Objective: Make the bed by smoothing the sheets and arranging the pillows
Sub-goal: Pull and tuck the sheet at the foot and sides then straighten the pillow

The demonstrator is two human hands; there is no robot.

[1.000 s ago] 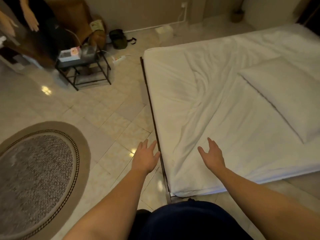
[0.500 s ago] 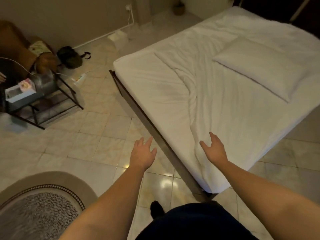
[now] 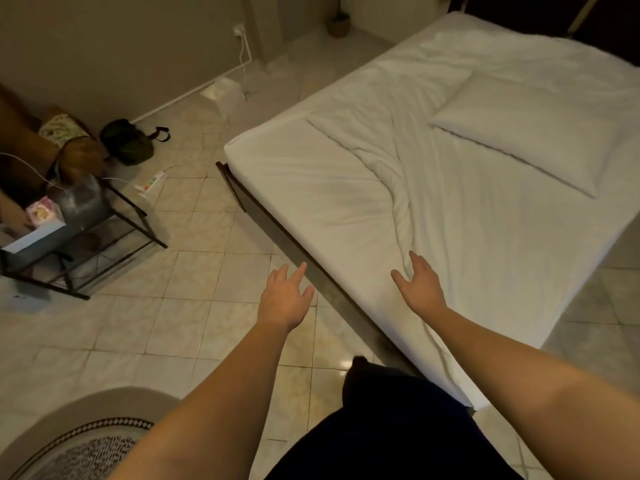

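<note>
Two empty hands are hovering, fingers apart: left hand (image 3: 285, 299) over floor tiles (image 3: 194, 237), right hand (image 3: 419, 289) over rumpled white fabric sheet (image 3: 398, 192) on the bed (image 3: 277, 233). Looking light, limp; pinch its bunched ridge.

Both arms are bare and extended forward and downward from the body. The left hand (image 3: 285, 296) is palm down, fingers straight and loosely spread, thumb angled toward the other hand; it holds nothing. The right hand (image 3: 419, 287) is palm down, fingers extended forward and close together, thumb splayed inward; it holds nothing. The hands are roughly level and well apart. Contact beneath the right palm cannot be confirmed from this angle.
</note>
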